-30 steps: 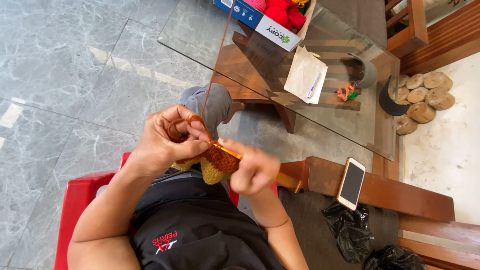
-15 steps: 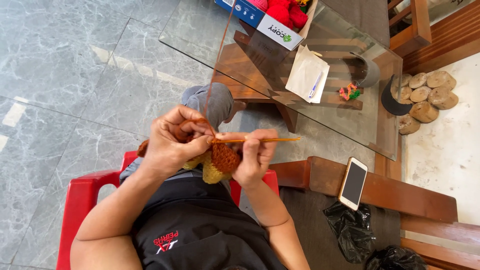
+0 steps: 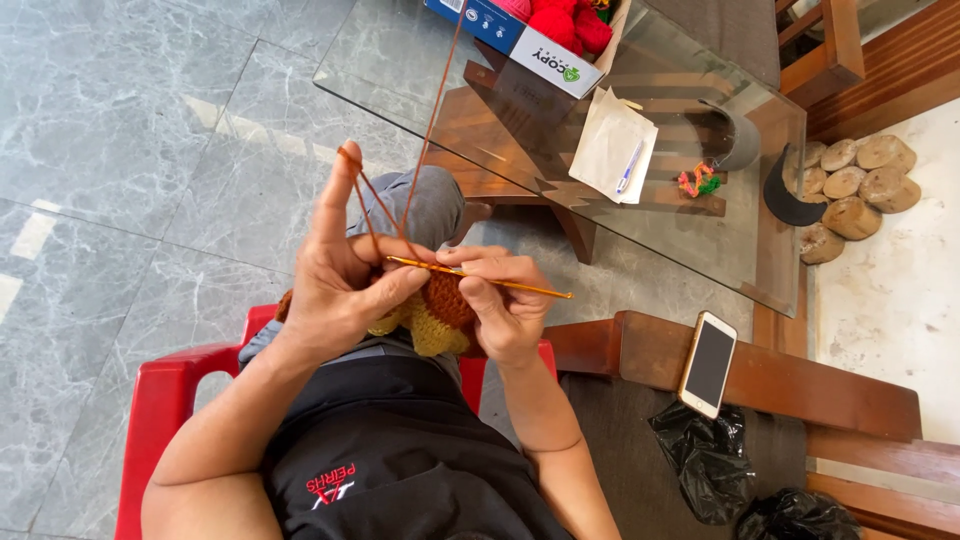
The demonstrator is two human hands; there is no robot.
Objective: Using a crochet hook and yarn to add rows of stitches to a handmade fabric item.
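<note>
- Two hands: left hand (image 3: 335, 290), right hand (image 3: 505, 305)
- One crochet hook (image 3: 480, 277)
- One crocheted piece (image 3: 435, 315)
- One phone (image 3: 708, 364)
- Two black plastic bags (image 3: 705, 460)
- One glass table (image 3: 400, 60)
- One red chair (image 3: 160, 410)
- One pen (image 3: 629, 168)

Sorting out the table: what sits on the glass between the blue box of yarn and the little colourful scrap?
In the head view, a white paper packet with a blue pen on it lies between the box and the scrap.
</note>
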